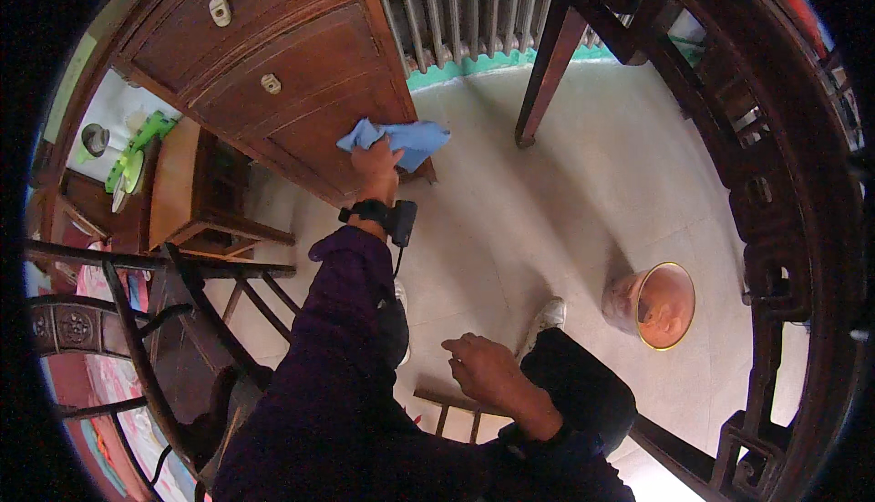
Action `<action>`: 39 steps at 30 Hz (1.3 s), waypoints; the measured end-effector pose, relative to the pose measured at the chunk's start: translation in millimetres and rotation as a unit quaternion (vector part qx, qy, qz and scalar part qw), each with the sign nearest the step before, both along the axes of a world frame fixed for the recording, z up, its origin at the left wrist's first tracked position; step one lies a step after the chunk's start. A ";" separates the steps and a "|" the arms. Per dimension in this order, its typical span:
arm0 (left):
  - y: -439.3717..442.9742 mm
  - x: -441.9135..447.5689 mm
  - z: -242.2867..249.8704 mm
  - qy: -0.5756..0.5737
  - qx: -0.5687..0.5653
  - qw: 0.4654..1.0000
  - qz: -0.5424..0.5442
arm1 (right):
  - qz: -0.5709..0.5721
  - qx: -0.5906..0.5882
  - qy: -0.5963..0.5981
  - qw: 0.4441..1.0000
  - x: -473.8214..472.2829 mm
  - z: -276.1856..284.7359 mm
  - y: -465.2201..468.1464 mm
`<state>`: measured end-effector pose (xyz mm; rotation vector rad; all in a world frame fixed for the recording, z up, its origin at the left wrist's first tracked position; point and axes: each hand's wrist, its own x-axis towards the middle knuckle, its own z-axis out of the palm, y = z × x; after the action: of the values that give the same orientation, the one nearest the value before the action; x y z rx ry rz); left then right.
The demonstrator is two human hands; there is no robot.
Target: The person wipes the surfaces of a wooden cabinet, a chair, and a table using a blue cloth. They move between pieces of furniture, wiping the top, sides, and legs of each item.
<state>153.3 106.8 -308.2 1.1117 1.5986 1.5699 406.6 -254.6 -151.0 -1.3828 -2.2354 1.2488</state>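
Note:
My left hand (375, 165) grips a light blue cloth (422, 139). The cloth is bunched under the fingers and spreads to the right, over the lowest panel of a brown wooden cabinet (321, 122) near its right edge. A black strap with a small box (403, 223) is on my left wrist, and a cable hangs from it. My right hand (489, 372) is beside my dark-clothed knee (581, 379), fingers loosely bent, with nothing in it.
A copper-coloured waste bin (618, 300) stands on the pale tiled floor (478, 228) at right. Dark carved wooden furniture (772, 249) curves along the right side. To the left are a dark wooden chair (198, 290) and a wooden stool (181, 194). A radiator (472, 9) stands behind.

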 end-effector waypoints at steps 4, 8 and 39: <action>-10.0 -29.3 -83.3 0.098 -0.049 0.993 -0.038 | -0.006 -0.004 -0.016 1.000 3.1 -8.5 4.9; -35.9 -32.3 -66.3 0.199 -0.035 0.970 -0.134 | -0.016 -0.008 -0.032 0.999 1.2 -19.1 9.4; -48.8 -128.5 -127.4 0.503 0.001 0.864 -0.033 | -0.010 -0.028 -0.062 0.998 -6.9 -44.9 41.6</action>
<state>24.8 58.0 -435.6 2.1687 2.1176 0.9264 399.8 -213.0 -196.0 -1.5392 -2.2761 1.2595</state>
